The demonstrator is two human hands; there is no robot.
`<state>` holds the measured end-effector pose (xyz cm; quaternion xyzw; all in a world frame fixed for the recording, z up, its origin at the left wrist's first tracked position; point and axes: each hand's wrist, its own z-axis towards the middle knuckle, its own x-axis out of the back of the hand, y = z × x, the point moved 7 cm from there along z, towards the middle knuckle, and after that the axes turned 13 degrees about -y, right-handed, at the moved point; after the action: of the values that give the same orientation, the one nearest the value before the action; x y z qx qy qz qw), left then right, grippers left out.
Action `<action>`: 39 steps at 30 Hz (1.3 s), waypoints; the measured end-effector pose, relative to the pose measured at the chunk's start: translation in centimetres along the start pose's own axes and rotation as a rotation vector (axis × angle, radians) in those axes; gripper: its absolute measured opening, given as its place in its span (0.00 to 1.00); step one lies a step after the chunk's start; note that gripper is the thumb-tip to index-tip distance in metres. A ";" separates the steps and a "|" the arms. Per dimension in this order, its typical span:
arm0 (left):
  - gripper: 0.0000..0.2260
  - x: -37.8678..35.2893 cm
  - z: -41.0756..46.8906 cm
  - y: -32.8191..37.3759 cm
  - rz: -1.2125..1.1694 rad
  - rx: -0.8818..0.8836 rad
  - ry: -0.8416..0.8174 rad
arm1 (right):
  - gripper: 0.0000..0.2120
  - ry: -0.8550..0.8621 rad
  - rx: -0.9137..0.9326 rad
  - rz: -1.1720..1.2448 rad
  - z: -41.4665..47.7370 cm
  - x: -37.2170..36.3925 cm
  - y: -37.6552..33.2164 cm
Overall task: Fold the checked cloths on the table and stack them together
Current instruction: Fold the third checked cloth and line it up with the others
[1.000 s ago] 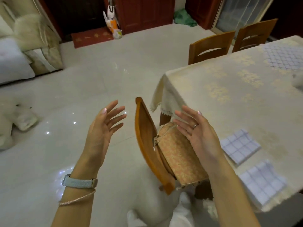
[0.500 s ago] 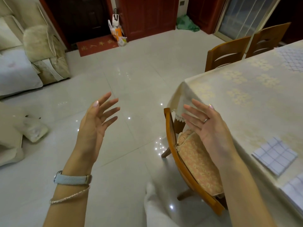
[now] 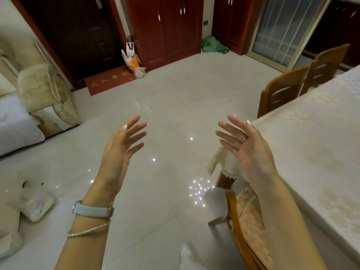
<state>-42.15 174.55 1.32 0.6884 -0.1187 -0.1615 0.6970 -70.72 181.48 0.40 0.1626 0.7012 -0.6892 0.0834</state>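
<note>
Head view shows your left hand (image 3: 121, 151) and right hand (image 3: 251, 151) raised, spread and empty beside the desk (image 3: 311, 152) corner, with no checked cloths visible, probably awaiting the next.

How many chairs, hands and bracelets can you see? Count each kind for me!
Wooden chairs: 3, one near, two at the table's far side
Hands: 2, left hand and right hand, both open and empty
Wrist bands: 2, a watch and a bracelet
Total: 7
</note>
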 end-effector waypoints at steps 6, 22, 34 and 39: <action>0.19 4.1 8.9 2.1 0.005 -0.034 -0.029 | 0.20 0.015 0.023 -0.030 8.6 -2.2 -1.5; 0.19 7.9 41.6 1.8 -0.076 -0.018 -0.299 | 0.20 0.275 0.150 -0.032 32.3 -1.2 -4.0; 0.19 -1.5 62.5 -0.5 -0.085 0.011 -0.560 | 0.20 0.503 0.230 -0.015 43.8 8.4 -7.1; 0.18 -8.8 70.6 -1.6 -0.101 0.026 -0.626 | 0.20 0.557 0.279 -0.011 48.6 16.3 -9.4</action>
<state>-77.76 112.91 1.92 0.6192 -0.2954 -0.3984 0.6088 -94.37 135.02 1.92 0.3513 0.5965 -0.7082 -0.1386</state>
